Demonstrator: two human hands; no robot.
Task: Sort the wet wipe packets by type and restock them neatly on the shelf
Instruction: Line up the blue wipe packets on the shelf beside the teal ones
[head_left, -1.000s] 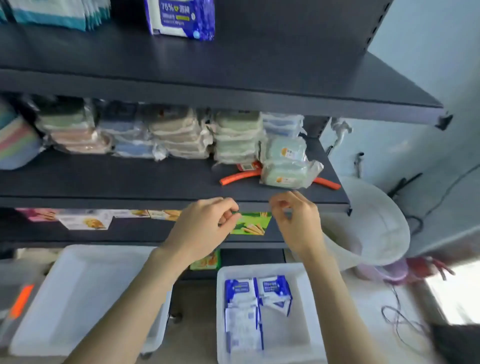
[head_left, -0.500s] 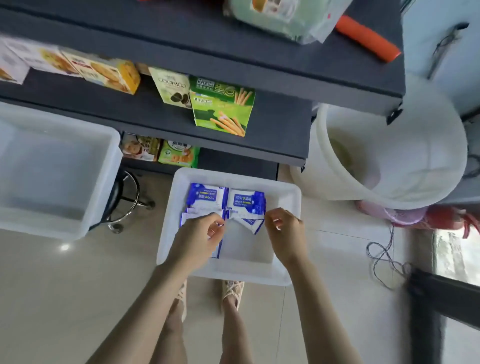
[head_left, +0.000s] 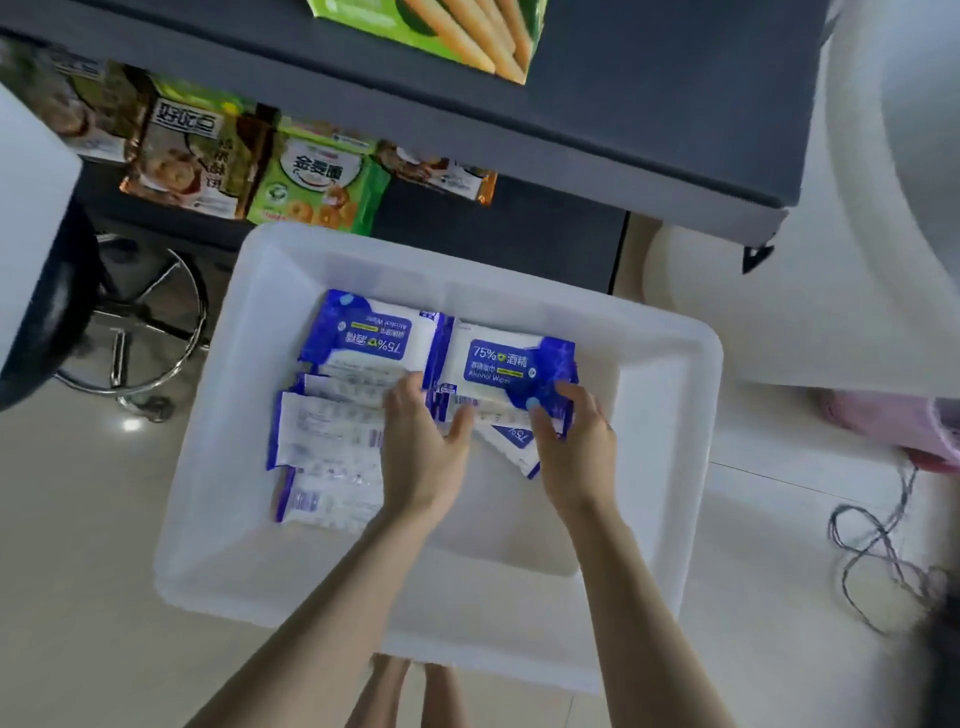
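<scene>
wipe packets (head_left: 332, 441) lay in the white bin (head_left: 675, 441) toward 12 o'clock: soft, light, slick pouches, probably best pinched by an edge seam. the right hand (head_left: 571, 447) pinched the face-up packet (head_left: 511, 358) at its 6 o'clock edge; the left hand (head_left: 421, 447) rested flat, uncurled.

Blue-and-white alcohol wipe packets (head_left: 498, 364) lie flat in the white bin (head_left: 223, 467), some face-down.

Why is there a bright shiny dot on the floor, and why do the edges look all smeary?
Head view: the dot is glare from a light on the glossy floor; the snack packs and the right edge smear, probably from head movement; the middle wipe packet is sharp enough to read.
</scene>
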